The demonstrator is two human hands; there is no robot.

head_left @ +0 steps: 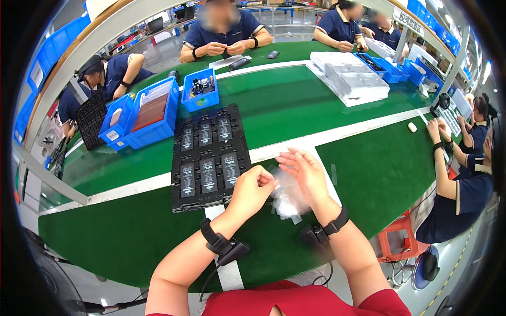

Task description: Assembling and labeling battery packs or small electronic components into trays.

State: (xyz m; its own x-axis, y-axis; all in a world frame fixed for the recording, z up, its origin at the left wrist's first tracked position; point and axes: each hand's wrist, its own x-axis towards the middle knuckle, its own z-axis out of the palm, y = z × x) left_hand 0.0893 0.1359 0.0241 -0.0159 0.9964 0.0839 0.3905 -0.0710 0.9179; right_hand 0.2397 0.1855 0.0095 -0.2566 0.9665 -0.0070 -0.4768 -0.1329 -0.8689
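Note:
My left hand [254, 185] is closed in a pinch beside the front right corner of a black tray [185, 204]. Whatever lies between those fingertips is too small to make out. My right hand [304, 172] is raised to its right, fingers stretched out and apart, holding nothing visible. Between and below the hands lies a loose heap of thin clear plastic pieces [289, 199], partly hidden by the right hand. Several flat black phone batteries [208, 175] sit in two rows in the tray's pockets. Both wrists wear black straps with small dark devices.
Blue bins [153, 131] holding brown sheets and small parts stand behind the tray at left. Stacked translucent trays [350, 79] sit across the green table [263, 113]. A small white object [412, 127] lies at right. Co-workers sit around the table. A metal frame arches overhead.

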